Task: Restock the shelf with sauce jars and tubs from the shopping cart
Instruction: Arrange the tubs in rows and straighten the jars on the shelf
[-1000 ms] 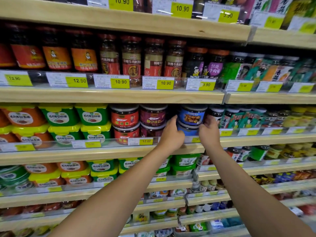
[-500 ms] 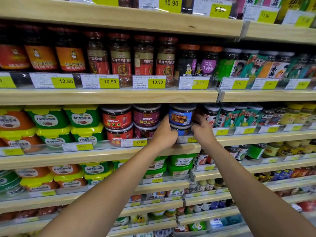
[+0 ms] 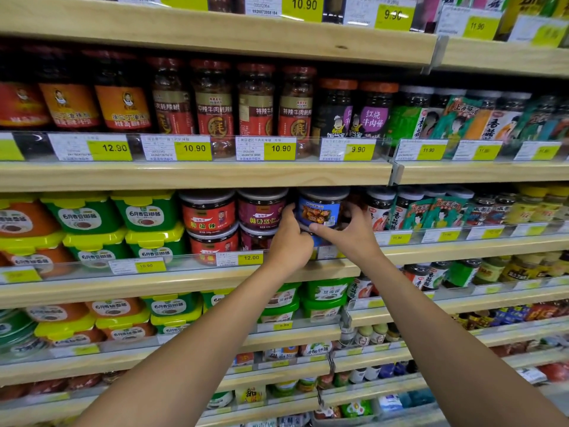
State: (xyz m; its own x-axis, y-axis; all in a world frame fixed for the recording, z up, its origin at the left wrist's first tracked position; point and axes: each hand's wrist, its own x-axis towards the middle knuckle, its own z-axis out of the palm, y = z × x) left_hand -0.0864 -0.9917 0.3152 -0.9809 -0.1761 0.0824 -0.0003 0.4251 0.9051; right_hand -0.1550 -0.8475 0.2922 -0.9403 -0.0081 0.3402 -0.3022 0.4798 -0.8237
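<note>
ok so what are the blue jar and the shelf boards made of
Blue jar: glossy clear wall, probably plastic, maybe glass; printed blue label, dark lid. Shelf boards: pale wood or wood-look laminate, matte, grain lines show.

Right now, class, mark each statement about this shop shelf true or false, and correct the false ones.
1. The left hand and right hand both touch the blue-label jar. True.
2. The blue-label jar stands on the top shelf. False: it sits on a lower shelf.
3. Green tubs with yellow lids sit left of the red-label jars. True.
4. The price tag beneath the red-label jars reads 9.90. False: it reads 12.00.
</note>
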